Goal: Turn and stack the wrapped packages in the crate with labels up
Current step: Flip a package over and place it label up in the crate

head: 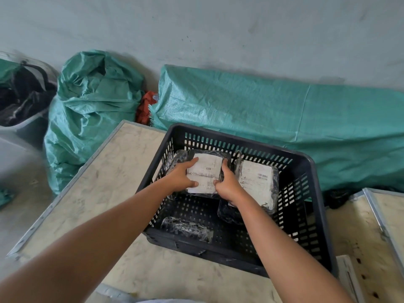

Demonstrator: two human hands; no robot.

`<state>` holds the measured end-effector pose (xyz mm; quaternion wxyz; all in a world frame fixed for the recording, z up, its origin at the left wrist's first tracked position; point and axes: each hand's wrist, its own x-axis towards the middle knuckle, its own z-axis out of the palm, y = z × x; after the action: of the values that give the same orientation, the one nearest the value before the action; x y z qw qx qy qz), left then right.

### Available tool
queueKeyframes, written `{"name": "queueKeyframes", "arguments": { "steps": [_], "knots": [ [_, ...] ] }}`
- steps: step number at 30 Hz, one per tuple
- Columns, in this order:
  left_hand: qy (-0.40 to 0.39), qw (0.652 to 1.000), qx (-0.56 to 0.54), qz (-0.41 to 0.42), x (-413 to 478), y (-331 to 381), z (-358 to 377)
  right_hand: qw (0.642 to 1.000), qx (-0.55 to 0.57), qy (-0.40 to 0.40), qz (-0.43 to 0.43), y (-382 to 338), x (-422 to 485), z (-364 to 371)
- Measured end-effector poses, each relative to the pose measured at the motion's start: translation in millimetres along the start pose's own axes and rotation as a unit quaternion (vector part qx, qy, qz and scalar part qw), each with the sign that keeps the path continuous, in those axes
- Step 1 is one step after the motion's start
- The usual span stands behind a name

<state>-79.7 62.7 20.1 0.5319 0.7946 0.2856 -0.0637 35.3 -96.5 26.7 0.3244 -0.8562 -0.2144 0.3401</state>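
Note:
A black slotted crate point(306, 171) sits on a pale wooden table. Inside, at the back left, a clear-wrapped dark package with a white label facing up point(205, 171) is gripped on both sides: my left hand point(182, 177) holds its left edge, my right hand point(227, 185) its right edge. To the right lies a second wrapped package point(258, 182), label up, resting on another dark package. A small wrapped roll point(188, 229) lies near the crate's front wall. More clear wrap shows at the back left corner point(177, 159).
The table point(105, 182) has a metal-edged rim. Green woven sacks point(91, 110) and a green tarp-covered mound point(284, 114) stand behind it against the wall. A grey bin with dark items point(24, 101) is far left. Another metal-edged board point(384, 213) lies right.

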Motion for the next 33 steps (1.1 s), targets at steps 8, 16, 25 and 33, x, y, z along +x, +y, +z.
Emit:
{"name": "queueKeyframes", "arguments": {
  "steps": [8, 16, 25, 33],
  "knots": [
    [-0.075, 0.976, 0.197, -0.061, 30.4, 2.9, 16.4, 0.995, -0.068, -0.018, 0.071, 6.8, 26.5, 24.5],
    [-0.090, 0.944, 0.301, -0.101, 42.2, -17.4, 51.1, 0.998, -0.052, 0.008, 0.027, 35.2, 35.9, 50.2],
    [-0.093, 0.939, 0.314, -0.106, 38.7, -26.2, 54.8, 0.998, -0.054, -0.009, 0.037, 43.6, 34.3, 57.0],
    [-0.102, 0.921, 0.368, -0.074, 39.7, -34.0, 65.9, 0.986, -0.149, -0.024, 0.072, 41.6, 29.8, 65.5]
  ]
}}
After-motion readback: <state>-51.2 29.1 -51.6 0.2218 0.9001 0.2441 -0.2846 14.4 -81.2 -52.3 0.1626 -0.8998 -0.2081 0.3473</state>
